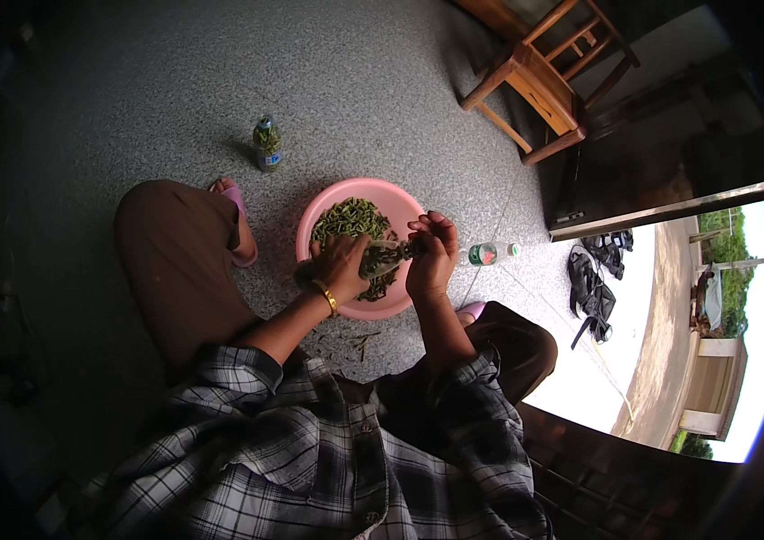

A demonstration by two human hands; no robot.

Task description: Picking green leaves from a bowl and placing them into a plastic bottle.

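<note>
My left hand [343, 268], with a gold-coloured bracelet at its wrist, is closed around a clear plastic bottle [382, 259] lying on its side above a pink plastic basin [404, 305]. Some dark green pieces show inside the bottle. At the bottle's mouth is my right hand [432, 260], its fingertips around the neck; what they pinch is hard to make out. Cut green vegetable pieces [351, 219] lie in the basin. Beyond it, a bottle filled with green pieces [267, 144] stands on the floor.
Right of the basin is another clear plastic bottle with a green label [483, 254]. Stems [360, 343] are scattered on the speckled floor near me. A wooden chair [544, 88] stands at the upper right. Black shoes [591, 290] lie by the open doorway.
</note>
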